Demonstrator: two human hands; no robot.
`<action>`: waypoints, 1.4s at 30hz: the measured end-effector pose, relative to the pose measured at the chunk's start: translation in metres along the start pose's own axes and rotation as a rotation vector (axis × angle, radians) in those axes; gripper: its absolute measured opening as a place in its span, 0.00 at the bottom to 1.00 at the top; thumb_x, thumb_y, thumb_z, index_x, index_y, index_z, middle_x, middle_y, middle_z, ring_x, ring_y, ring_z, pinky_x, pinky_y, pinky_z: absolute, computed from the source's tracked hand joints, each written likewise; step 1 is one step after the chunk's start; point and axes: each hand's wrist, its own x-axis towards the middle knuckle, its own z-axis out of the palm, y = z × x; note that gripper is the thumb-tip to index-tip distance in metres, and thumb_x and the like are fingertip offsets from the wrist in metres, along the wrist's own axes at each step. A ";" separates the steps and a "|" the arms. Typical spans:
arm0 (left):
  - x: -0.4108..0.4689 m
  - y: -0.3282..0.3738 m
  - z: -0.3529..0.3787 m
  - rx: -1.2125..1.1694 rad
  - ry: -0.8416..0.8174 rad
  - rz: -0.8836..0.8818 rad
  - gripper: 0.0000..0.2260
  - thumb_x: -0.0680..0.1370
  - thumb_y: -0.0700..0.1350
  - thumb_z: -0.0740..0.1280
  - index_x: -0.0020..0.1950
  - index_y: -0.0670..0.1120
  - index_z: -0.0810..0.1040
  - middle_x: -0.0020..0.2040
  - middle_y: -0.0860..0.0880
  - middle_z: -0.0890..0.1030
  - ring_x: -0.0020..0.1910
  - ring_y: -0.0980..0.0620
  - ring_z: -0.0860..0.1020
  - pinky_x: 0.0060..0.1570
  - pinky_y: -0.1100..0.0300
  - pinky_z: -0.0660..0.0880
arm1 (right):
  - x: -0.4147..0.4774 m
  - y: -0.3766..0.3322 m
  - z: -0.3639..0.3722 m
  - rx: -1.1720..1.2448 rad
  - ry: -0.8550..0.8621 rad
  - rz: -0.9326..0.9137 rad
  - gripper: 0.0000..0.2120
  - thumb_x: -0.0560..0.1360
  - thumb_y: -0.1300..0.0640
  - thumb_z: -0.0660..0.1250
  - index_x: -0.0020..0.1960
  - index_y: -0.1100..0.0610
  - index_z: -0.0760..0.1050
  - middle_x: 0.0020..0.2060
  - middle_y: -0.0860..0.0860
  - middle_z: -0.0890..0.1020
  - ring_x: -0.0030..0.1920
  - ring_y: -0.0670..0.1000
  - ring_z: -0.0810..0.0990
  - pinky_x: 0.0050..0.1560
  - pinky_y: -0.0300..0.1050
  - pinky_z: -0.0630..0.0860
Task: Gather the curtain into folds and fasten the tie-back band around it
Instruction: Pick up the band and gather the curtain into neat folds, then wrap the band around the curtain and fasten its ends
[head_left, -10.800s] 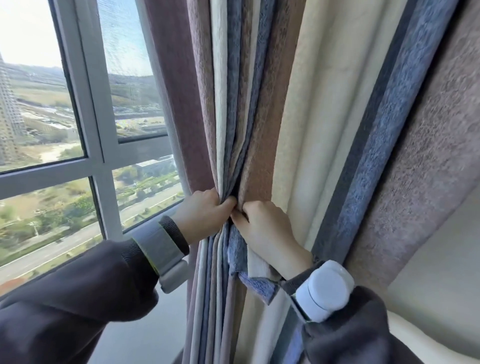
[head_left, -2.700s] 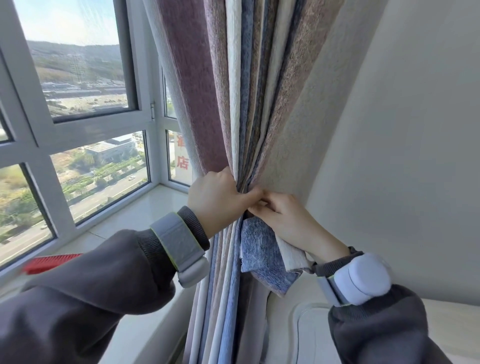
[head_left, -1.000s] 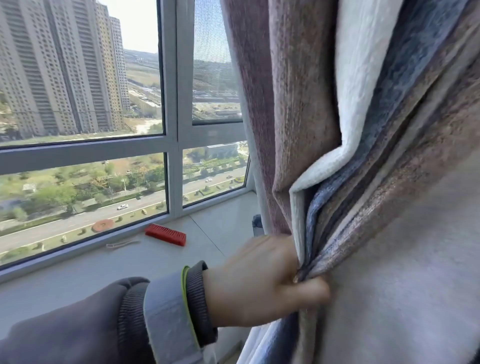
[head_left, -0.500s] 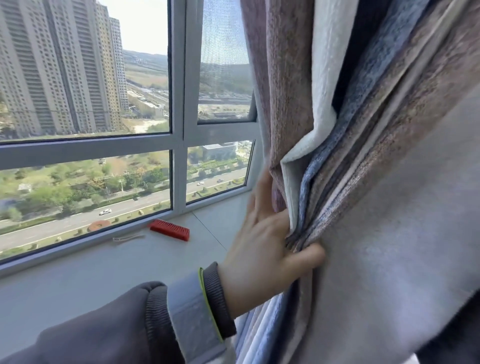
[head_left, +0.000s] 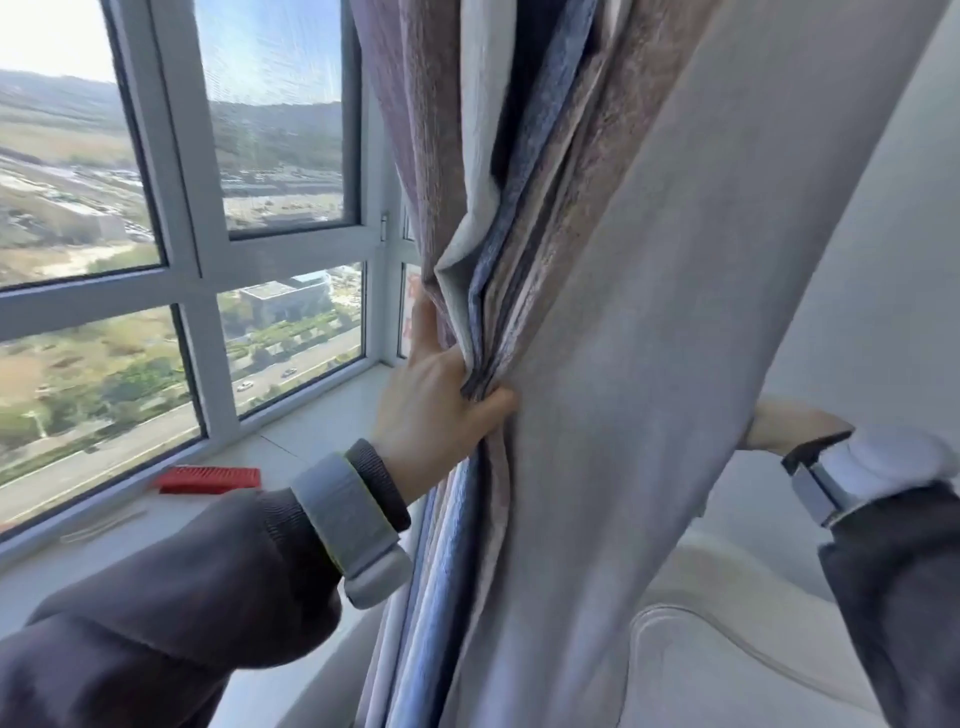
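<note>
A bright corner by a high window, with a pale wall to the right and a white sill running under the glass.

Nearest the camera come two dark grey sleeves, the left one (head_left: 171, 587) crossing the lower left and carrying a grey wrist strap (head_left: 350, 525); the right sleeve (head_left: 904, 587) rises at the right edge with a white wrist device (head_left: 878, 465) on it. Below, between the sleeves, a cream cushioned seat (head_left: 727, 670) fills the lower right.

The striped curtain (head_left: 613, 364) hangs down the middle, its mauve, cream and blue folds bunched together. The left hand (head_left: 436, 410) grips the bunch at its window side: the thumb presses across the front of the pleats and the fingers reach behind, closed on the fabric. The right hand (head_left: 789, 423) is mostly hidden behind the curtain's outer edge, so how its fingers lie cannot be told. No tie-back band can be made out.

Farther off, a red brush-like object (head_left: 208, 479) lies on the window sill (head_left: 291, 441), with a thin pale strip (head_left: 104, 525) just beside it. Beyond the grey window frame (head_left: 192, 249) lie roads, trees and low buildings.
</note>
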 end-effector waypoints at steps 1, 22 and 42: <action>0.002 0.000 0.002 0.022 0.012 -0.028 0.07 0.69 0.49 0.68 0.37 0.47 0.72 0.72 0.43 0.58 0.38 0.43 0.75 0.38 0.61 0.65 | -0.028 -0.019 -0.004 -0.094 -0.010 -0.001 0.14 0.71 0.56 0.72 0.55 0.60 0.80 0.63 0.60 0.76 0.62 0.56 0.74 0.57 0.46 0.71; -0.023 0.019 -0.003 0.010 -0.074 -0.006 0.14 0.71 0.53 0.64 0.41 0.41 0.71 0.68 0.33 0.65 0.43 0.37 0.75 0.40 0.56 0.63 | -0.142 -0.118 0.076 0.083 0.466 0.101 0.25 0.74 0.53 0.68 0.66 0.60 0.66 0.52 0.52 0.73 0.51 0.51 0.71 0.36 0.37 0.64; -0.028 -0.002 -0.020 -0.194 0.024 -0.018 0.17 0.70 0.55 0.61 0.38 0.40 0.70 0.34 0.48 0.65 0.36 0.45 0.68 0.37 0.57 0.61 | -0.146 -0.178 0.120 0.514 0.263 -0.388 0.07 0.74 0.60 0.70 0.51 0.58 0.81 0.40 0.37 0.81 0.43 0.33 0.77 0.47 0.27 0.68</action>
